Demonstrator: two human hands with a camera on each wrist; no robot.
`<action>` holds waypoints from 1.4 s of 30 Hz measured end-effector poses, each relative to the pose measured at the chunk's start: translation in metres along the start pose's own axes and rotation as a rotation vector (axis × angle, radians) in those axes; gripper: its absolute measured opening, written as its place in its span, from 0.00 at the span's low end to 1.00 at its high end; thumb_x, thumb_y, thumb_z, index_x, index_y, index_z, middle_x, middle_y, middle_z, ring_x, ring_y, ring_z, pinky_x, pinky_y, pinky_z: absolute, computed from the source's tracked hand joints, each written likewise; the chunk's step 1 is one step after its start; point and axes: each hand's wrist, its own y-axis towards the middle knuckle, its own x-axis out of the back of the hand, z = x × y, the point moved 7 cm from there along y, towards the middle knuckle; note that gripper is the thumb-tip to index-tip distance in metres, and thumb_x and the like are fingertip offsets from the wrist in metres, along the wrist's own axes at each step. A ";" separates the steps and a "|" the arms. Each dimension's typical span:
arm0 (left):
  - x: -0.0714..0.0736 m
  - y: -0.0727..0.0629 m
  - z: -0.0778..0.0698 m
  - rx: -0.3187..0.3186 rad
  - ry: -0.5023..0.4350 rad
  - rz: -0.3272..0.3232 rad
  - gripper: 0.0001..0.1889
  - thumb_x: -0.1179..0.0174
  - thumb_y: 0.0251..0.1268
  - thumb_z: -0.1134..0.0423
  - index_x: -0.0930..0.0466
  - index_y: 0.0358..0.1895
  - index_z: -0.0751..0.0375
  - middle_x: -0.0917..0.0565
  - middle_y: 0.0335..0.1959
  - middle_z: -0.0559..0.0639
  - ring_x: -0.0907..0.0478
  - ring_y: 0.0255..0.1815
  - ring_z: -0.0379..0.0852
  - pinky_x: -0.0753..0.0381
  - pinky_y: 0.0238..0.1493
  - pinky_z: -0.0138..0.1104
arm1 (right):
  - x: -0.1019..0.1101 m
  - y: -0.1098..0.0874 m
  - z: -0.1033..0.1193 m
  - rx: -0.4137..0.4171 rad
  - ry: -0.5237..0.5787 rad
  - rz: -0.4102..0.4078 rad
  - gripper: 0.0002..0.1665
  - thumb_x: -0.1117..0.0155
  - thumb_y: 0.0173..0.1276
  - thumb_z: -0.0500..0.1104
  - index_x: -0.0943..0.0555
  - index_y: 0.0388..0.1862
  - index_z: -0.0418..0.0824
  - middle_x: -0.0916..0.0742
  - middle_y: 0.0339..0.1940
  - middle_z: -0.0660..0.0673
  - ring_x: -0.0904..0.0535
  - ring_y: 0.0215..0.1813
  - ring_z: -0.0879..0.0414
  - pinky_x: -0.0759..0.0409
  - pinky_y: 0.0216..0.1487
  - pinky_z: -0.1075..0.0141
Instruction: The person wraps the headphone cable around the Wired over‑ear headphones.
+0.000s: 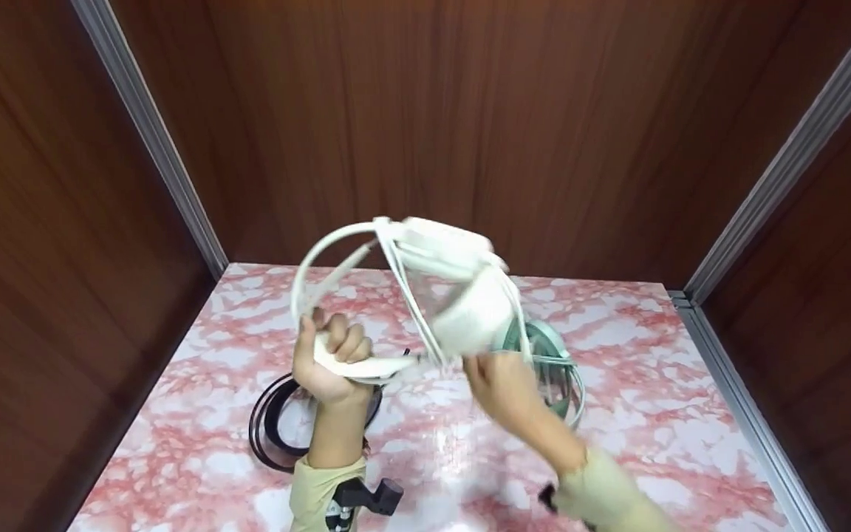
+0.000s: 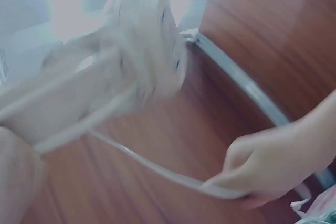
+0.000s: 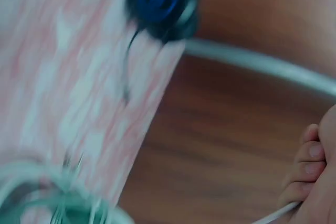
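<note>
White headphones (image 1: 477, 318), blurred by motion, are held up over the table with their white cable wound about them. My left hand (image 1: 333, 362) grips the curved white band on its left side, fingers curled round it. In the left wrist view the turns of cable bunch thickly at the far end of the headphones (image 2: 142, 45). My right hand (image 1: 507, 388) is lower right of them, pinching a strand of the white cable (image 2: 152, 166). That strand runs from the headphones to its fingers and out past them.
Black headphones (image 1: 270, 421) with a cable lie on the table (image 1: 196, 428) behind my left forearm; a blue mark shows on the black ear cup (image 3: 160, 3). Mint green headphones (image 1: 547, 336) lie to the right, partly behind my right hand. Brown panels (image 1: 425, 133) enclose the back and sides.
</note>
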 end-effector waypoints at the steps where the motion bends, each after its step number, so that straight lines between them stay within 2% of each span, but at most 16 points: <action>1: 0.002 0.000 -0.006 -0.076 0.084 -0.034 0.11 0.45 0.69 0.64 0.33 0.30 0.63 0.50 0.16 0.45 0.52 0.13 0.37 0.48 0.13 0.25 | 0.004 -0.003 0.024 0.177 -0.023 -0.010 0.21 0.43 0.71 0.42 0.30 0.15 0.49 0.33 0.12 0.61 0.40 0.15 0.68 0.37 0.14 0.71; 2: 0.004 0.000 -0.013 -0.147 0.169 -0.066 0.12 0.43 0.68 0.64 0.34 0.28 0.62 0.51 0.16 0.46 0.53 0.13 0.38 0.49 0.12 0.25 | 0.011 -0.004 0.044 0.179 -0.041 0.043 0.24 0.42 0.71 0.40 0.32 0.13 0.49 0.34 0.10 0.61 0.43 0.13 0.68 0.42 0.12 0.72; 3: 0.007 -0.001 -0.019 -0.215 0.255 -0.098 0.14 0.41 0.68 0.63 0.36 0.27 0.61 0.52 0.16 0.46 0.53 0.13 0.38 0.50 0.11 0.25 | 0.017 -0.007 0.057 0.188 -0.029 0.043 0.25 0.41 0.70 0.38 0.36 0.13 0.50 0.38 0.09 0.62 0.46 0.12 0.69 0.46 0.11 0.74; 5: 0.012 -0.004 -0.029 -0.325 0.400 -0.145 0.18 0.39 0.66 0.63 0.39 0.24 0.60 0.52 0.15 0.47 0.55 0.12 0.38 0.50 0.10 0.25 | 0.029 -0.014 0.074 0.220 0.024 0.047 0.21 0.39 0.68 0.35 0.32 0.17 0.50 0.37 0.11 0.62 0.47 0.14 0.71 0.48 0.13 0.77; 7: 0.017 -0.007 -0.038 -0.398 0.488 -0.177 0.20 0.38 0.66 0.63 0.41 0.23 0.60 0.51 0.14 0.48 0.55 0.11 0.39 0.50 0.08 0.25 | 0.040 -0.022 0.081 0.196 0.110 0.070 0.19 0.36 0.66 0.32 0.29 0.20 0.49 0.35 0.12 0.62 0.46 0.14 0.73 0.48 0.13 0.80; 9: 0.020 -0.010 -0.045 -0.441 0.535 -0.197 0.21 0.38 0.67 0.63 0.42 0.22 0.60 0.51 0.13 0.48 0.55 0.10 0.39 0.51 0.07 0.25 | 0.050 -0.029 0.080 0.149 0.170 0.098 0.15 0.36 0.67 0.33 0.24 0.23 0.50 0.32 0.13 0.63 0.44 0.14 0.73 0.46 0.12 0.81; 13: 0.025 -0.011 -0.054 -0.469 0.582 -0.230 0.19 0.41 0.69 0.62 0.40 0.24 0.60 0.50 0.13 0.48 0.55 0.10 0.38 0.51 0.07 0.25 | 0.065 -0.039 0.070 0.087 0.202 0.167 0.14 0.35 0.67 0.35 0.23 0.24 0.51 0.32 0.14 0.63 0.44 0.15 0.75 0.46 0.12 0.82; 17: 0.027 -0.008 -0.054 -0.461 0.625 -0.205 0.20 0.42 0.70 0.61 0.42 0.23 0.61 0.51 0.13 0.48 0.55 0.10 0.38 0.52 0.07 0.25 | 0.067 -0.042 0.065 0.045 0.217 0.275 0.13 0.38 0.70 0.37 0.25 0.26 0.51 0.33 0.14 0.62 0.45 0.16 0.75 0.47 0.13 0.81; 20: 0.029 -0.008 -0.054 -0.464 0.660 -0.196 0.21 0.42 0.70 0.61 0.44 0.23 0.60 0.51 0.13 0.49 0.55 0.10 0.38 0.53 0.07 0.25 | 0.064 -0.045 0.065 -0.013 0.236 0.385 0.10 0.40 0.72 0.41 0.24 0.29 0.50 0.31 0.14 0.62 0.43 0.15 0.75 0.45 0.12 0.80; 25: 0.033 -0.009 -0.058 -0.490 0.673 -0.219 0.19 0.41 0.68 0.63 0.42 0.25 0.61 0.50 0.14 0.49 0.55 0.10 0.38 0.52 0.07 0.25 | 0.051 -0.060 0.067 -0.138 0.322 0.603 0.06 0.43 0.74 0.46 0.23 0.35 0.49 0.28 0.15 0.61 0.40 0.15 0.73 0.43 0.11 0.79; 28: 0.032 -0.010 -0.060 -0.500 0.641 -0.211 0.19 0.39 0.67 0.64 0.41 0.24 0.62 0.50 0.14 0.49 0.55 0.10 0.38 0.53 0.07 0.25 | 0.045 -0.071 0.070 -0.177 0.404 0.668 0.07 0.45 0.75 0.47 0.25 0.36 0.47 0.29 0.15 0.61 0.40 0.15 0.73 0.42 0.12 0.79; 32: 0.029 -0.008 -0.064 -0.523 0.662 -0.190 0.17 0.39 0.66 0.65 0.38 0.26 0.66 0.49 0.13 0.49 0.54 0.09 0.38 0.51 0.07 0.26 | 0.044 -0.082 0.068 -0.184 0.416 0.692 0.12 0.45 0.75 0.47 0.30 0.30 0.47 0.32 0.18 0.61 0.39 0.18 0.72 0.38 0.17 0.77; 35: 0.026 -0.008 -0.073 -0.583 0.707 -0.208 0.14 0.38 0.64 0.67 0.35 0.28 0.68 0.46 0.12 0.48 0.53 0.09 0.38 0.49 0.07 0.26 | 0.047 -0.094 0.063 -0.202 0.414 0.787 0.14 0.44 0.75 0.48 0.32 0.29 0.49 0.33 0.20 0.61 0.38 0.21 0.70 0.37 0.20 0.75; 38: 0.022 -0.009 -0.086 -0.648 0.728 -0.235 0.11 0.41 0.64 0.70 0.34 0.28 0.69 0.45 0.11 0.46 0.52 0.08 0.38 0.50 0.06 0.26 | 0.055 -0.106 0.060 -0.182 0.453 0.888 0.09 0.46 0.76 0.46 0.30 0.33 0.49 0.32 0.23 0.62 0.37 0.23 0.71 0.36 0.22 0.76; 40: 0.021 -0.009 -0.095 -0.688 0.759 -0.253 0.11 0.44 0.64 0.72 0.35 0.27 0.70 0.44 0.10 0.46 0.52 0.08 0.37 0.51 0.06 0.26 | 0.066 -0.109 0.058 -0.114 0.473 0.904 0.07 0.46 0.76 0.42 0.28 0.35 0.48 0.32 0.24 0.62 0.38 0.24 0.72 0.36 0.23 0.78; 42: 0.020 -0.010 -0.104 -0.719 0.820 -0.277 0.10 0.46 0.64 0.73 0.36 0.27 0.69 0.44 0.09 0.46 0.52 0.07 0.37 0.52 0.06 0.26 | 0.081 -0.110 0.056 -0.028 0.484 0.873 0.07 0.47 0.75 0.37 0.27 0.35 0.47 0.30 0.23 0.60 0.37 0.26 0.74 0.34 0.24 0.79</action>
